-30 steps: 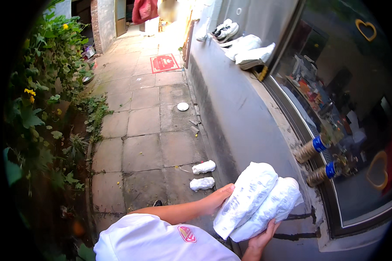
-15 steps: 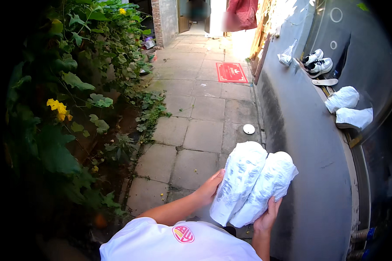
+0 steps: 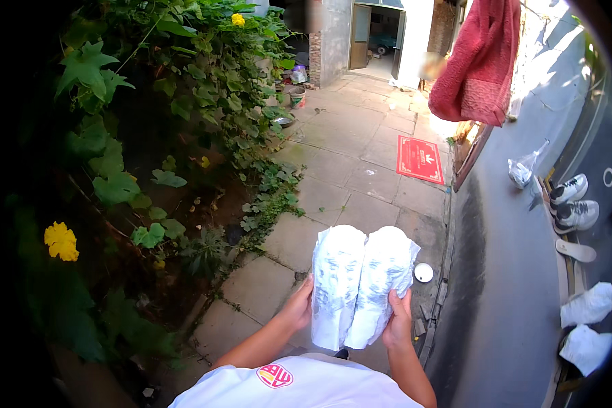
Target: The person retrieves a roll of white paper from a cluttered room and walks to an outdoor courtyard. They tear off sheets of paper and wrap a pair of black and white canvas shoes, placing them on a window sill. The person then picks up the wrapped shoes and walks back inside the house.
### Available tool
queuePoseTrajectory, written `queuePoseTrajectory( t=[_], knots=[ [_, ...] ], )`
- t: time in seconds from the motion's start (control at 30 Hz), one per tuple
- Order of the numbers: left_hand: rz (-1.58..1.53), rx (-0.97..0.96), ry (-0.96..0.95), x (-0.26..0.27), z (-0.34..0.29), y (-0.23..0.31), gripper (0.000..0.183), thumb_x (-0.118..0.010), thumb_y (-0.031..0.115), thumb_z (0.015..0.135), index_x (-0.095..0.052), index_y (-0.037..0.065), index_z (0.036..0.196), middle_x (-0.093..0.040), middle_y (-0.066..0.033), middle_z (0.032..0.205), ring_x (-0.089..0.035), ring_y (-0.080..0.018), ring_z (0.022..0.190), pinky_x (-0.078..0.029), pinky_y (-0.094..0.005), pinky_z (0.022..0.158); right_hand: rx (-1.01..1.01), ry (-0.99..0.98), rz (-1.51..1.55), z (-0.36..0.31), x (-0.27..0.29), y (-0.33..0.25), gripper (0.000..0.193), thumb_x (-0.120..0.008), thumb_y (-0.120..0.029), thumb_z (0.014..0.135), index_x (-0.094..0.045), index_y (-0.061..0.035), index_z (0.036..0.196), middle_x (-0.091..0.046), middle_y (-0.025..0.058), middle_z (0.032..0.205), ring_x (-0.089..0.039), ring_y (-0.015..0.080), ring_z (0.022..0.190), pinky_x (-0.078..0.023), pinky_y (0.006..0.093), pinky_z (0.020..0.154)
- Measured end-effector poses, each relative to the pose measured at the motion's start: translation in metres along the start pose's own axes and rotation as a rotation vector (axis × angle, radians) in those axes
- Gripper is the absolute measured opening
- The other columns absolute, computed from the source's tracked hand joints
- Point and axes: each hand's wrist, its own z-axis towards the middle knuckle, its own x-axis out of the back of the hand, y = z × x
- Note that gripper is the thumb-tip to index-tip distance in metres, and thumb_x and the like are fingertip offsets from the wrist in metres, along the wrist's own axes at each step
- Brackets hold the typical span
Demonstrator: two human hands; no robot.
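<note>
Side by side in front of my body are two long, rounded bundles wrapped in crinkled white paper, a left paper-wrapped shoe (image 3: 336, 285) and a right paper-wrapped shoe (image 3: 382, 289) by their shape. The wrapping hides nearly all of their surface. My left hand (image 3: 300, 304) grips the outer side of the left one, its fingers partly hidden behind. On the opposite side my right hand (image 3: 398, 319) is closed on the right one, thumb on top of the paper. The two bundles touch along their length.
A ledge on the right carries white-and-black sneakers (image 3: 576, 215), an insole (image 3: 576, 251) and more paper-covered shoes (image 3: 589, 304). A clear plastic bag (image 3: 523, 170) hangs beside them. Leafy vines (image 3: 211, 88) line the left. Ahead are a red mat (image 3: 420, 160) and a hanging red cloth (image 3: 479, 64).
The view has swung, so the path and ledge appear further right and lower. Both hands still hold the wrapped shoes, which now point more straight ahead.
</note>
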Motion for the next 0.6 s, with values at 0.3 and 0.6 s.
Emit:
queuePoseTrajectory(
  t=[0.3, 0.6],
  knots=[
    [-0.189, -0.178, 0.132, 0.034, 0.163, 0.103, 0.047, -0.038, 0.043, 0.104, -0.049, 0.009, 0.135, -0.059, -0.0072, 0.131, -0.058, -0.0201, 0.117, -0.047, -0.0387, 0.101, -0.258, -0.174, -0.112, 0.251, -0.062, 0.053, 0.046, -0.058, -0.018, 0.096, -0.039, -0.0090, 0.136, -0.051, 0.0052, 0.133, -0.049, 0.0189, 0.123, -0.038, 0.0365, 0.105],
    [-0.094, -0.075, 0.026, 0.017, 0.430, 0.242, 0.048, -0.038, 0.043, 0.104, -0.046, 0.009, 0.137, -0.059, -0.0071, 0.130, -0.059, -0.0192, 0.115, -0.048, -0.0370, 0.099, -0.163, -0.068, -0.146, 0.506, -0.104, 0.066, 0.056, -0.058, -0.026, 0.095, -0.032, -0.0113, 0.143, -0.047, 0.0071, 0.140, -0.046, 0.0225, 0.128, -0.036, 0.0398, 0.108]
  ],
)
